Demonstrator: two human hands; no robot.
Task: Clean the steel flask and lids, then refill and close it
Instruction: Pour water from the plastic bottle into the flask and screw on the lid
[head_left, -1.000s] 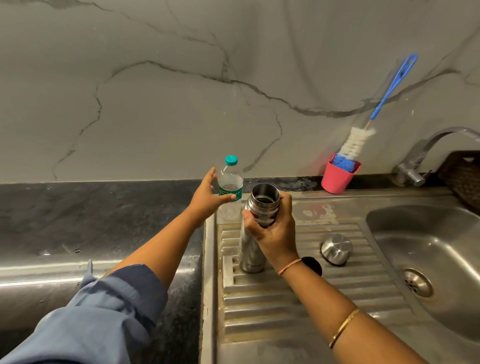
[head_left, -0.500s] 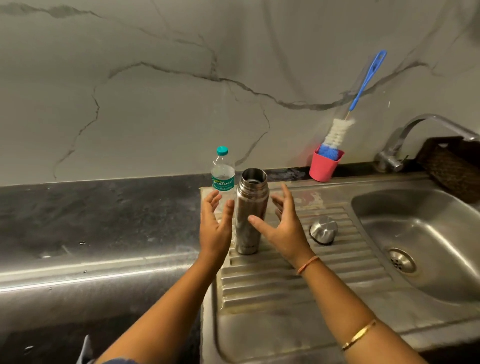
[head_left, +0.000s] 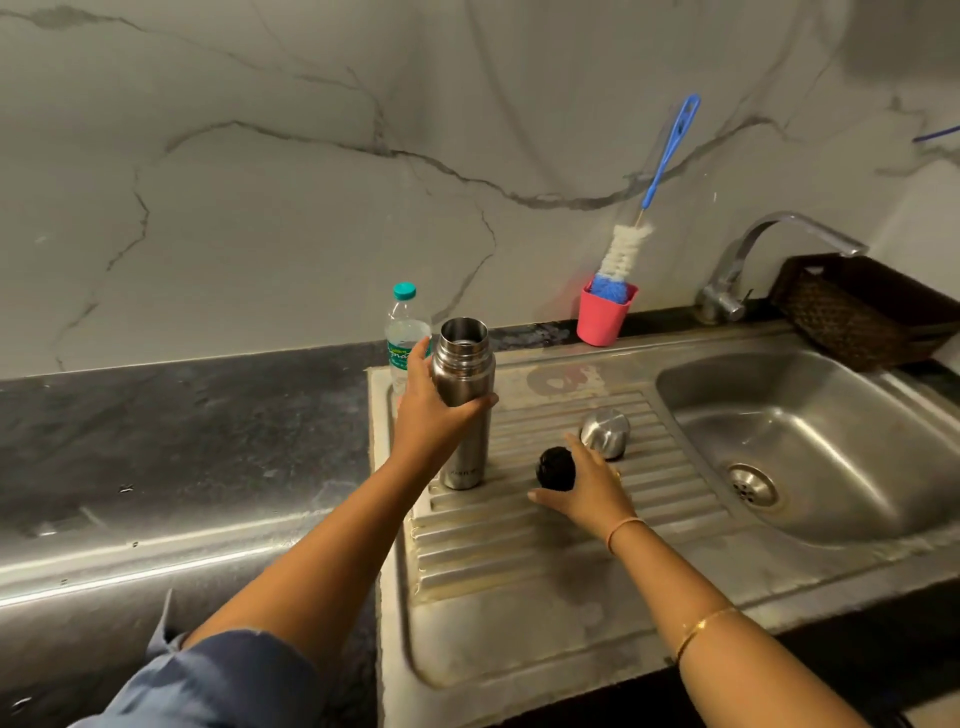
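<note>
My left hand (head_left: 436, 415) clamped round the open flask (head_left: 464, 374), centre frame on the drainboard (head_left: 519, 551), right hand (head_left: 592, 488) at the black lid (head_left: 555, 467), hiding its far side, I can't tell if gripped, steel cap (head_left: 605, 432) just beside.

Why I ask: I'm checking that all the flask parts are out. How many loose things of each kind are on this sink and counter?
steel flask: 1
lids: 2, the steel cap and the black lid
plastic water bottle: 1
bottle brush: 1
pink cup: 1
wicker basket: 1
Total: 7
</note>
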